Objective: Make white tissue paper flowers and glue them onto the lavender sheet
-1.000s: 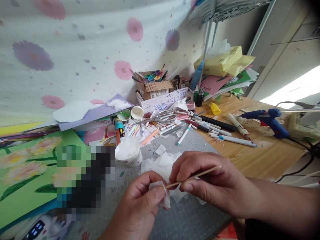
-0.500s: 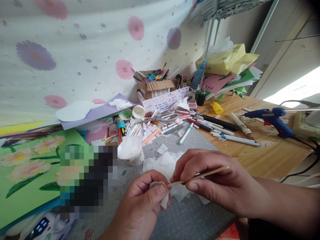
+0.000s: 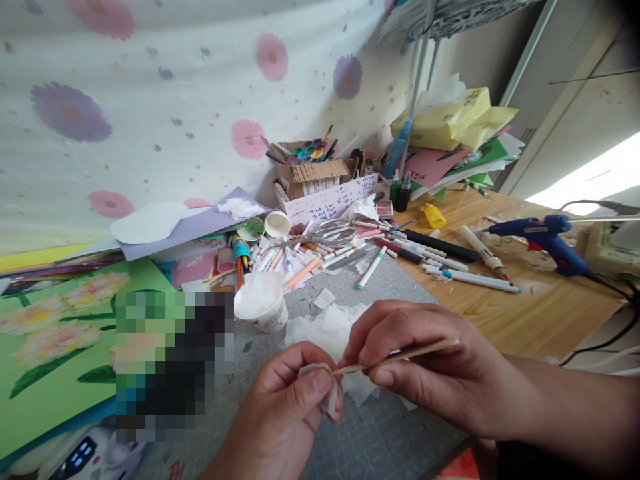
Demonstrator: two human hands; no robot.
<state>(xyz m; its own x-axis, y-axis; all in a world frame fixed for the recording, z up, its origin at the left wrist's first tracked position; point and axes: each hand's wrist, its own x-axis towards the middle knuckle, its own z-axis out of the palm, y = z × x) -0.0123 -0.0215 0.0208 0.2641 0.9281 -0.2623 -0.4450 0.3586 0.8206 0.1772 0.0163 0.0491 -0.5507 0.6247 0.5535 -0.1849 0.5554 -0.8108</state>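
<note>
Between the thumb and fingers of my left hand (image 3: 295, 400) is a small folded piece of white tissue paper (image 3: 327, 399). My right hand (image 3: 425, 363) pinches a thin wooden stick (image 3: 400, 355), whose tip meets the tissue at my left fingertips. Whether the tip is tucked into the tissue, I cannot tell. Under and behind my hands lies a loose pile of white tissue pieces (image 3: 310, 327) on the grey cutting mat (image 3: 370, 443), partly covered by my right hand. A paper cup (image 3: 261, 303) with white tissue in it stands just left of the pile.
Many markers (image 3: 373, 268) and scissors (image 3: 335, 232) lie behind the mat. A blue glue gun (image 3: 543, 240) with a cord sits at the right. Green paper with flowers (image 3: 60, 333) lies left; a cardboard box of brushes (image 3: 320, 177) stands behind.
My right hand and the stick have shifted very slightly, the stick's tip staying at the tissue. My left hand keeps its pinch almost unmoved.
</note>
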